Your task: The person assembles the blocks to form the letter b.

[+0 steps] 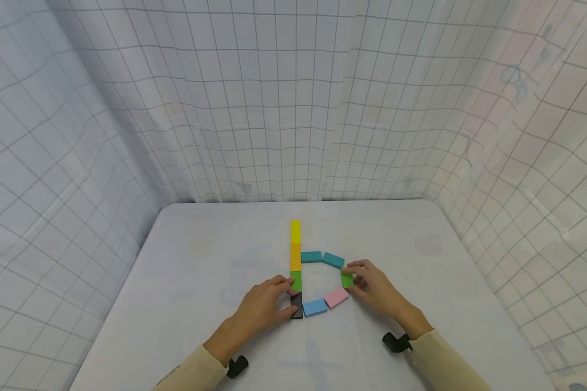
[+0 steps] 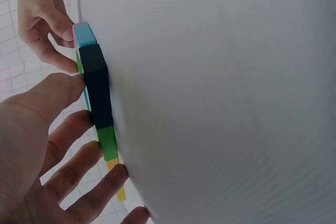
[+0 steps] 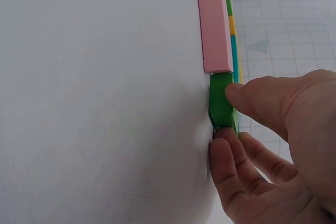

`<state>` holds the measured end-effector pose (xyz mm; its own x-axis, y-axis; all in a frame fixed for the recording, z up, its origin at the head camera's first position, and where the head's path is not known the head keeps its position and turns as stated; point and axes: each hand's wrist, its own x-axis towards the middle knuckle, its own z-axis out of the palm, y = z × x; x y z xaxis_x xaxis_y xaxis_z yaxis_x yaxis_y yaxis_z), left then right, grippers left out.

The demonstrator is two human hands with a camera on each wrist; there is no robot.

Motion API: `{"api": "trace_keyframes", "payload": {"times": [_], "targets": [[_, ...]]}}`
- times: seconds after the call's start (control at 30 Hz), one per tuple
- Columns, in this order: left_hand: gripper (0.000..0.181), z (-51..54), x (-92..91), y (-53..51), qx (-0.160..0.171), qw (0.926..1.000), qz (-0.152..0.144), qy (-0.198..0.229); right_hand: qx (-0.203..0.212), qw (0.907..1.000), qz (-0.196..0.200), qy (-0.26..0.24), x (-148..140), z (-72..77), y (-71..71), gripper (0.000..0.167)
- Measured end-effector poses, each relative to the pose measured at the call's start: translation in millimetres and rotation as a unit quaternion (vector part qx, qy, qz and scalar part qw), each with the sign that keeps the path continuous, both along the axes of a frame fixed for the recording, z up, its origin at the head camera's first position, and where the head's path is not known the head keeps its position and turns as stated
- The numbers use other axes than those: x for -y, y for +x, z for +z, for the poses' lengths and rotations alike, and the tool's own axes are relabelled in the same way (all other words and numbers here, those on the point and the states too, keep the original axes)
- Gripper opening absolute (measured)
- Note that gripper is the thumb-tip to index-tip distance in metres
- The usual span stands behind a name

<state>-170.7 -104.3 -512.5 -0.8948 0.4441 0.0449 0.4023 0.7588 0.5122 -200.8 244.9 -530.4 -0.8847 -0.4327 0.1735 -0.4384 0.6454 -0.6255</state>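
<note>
My left hand (image 1: 261,304) rests along a straight column of flat blocks. Its thumb touches the black block (image 1: 297,307), and spread fingers lie against that block and the green block (image 1: 297,278) beyond it. Two yellow blocks (image 1: 295,244) continue the column away from me. On the right, my right hand (image 1: 376,290) pinches another green block (image 3: 221,100) between thumb and fingers, flat on the table. That green block closely adjoins the pink block (image 3: 215,24). A light blue block (image 1: 315,308) and two teal blocks (image 1: 311,257) form the rest of a curve beside the column.
A white-covered table (image 1: 186,260) lies under the blocks. White grid-patterned curtains (image 1: 274,108) stand behind it and on both sides. Each wrist wears a black camera mount (image 1: 396,342) near the sleeve.
</note>
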Motion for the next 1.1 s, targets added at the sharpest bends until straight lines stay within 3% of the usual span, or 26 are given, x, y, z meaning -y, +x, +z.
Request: {"api": "trace_keyframes", "payload": {"times": [0.4,0.6,1.1], "targets": [[0.03,0.4,1.4,-1.0,0.0,1.0,0.0,-0.002,0.005,1.0,-0.001,0.0,0.9,0.8,-1.0,0.045],[0.03,0.8,3.1,-1.9,-0.021,0.9997,-0.01,-0.008,0.02,0.9995,-0.023,0.006,-0.5,3.7,1.2,0.046],[0.031,6.3,-3.9,-9.5,-0.043,0.9978,-0.009,-0.05,-0.007,0.9992,-0.04,0.005,-9.0,8.5,-1.6,0.046]]}}
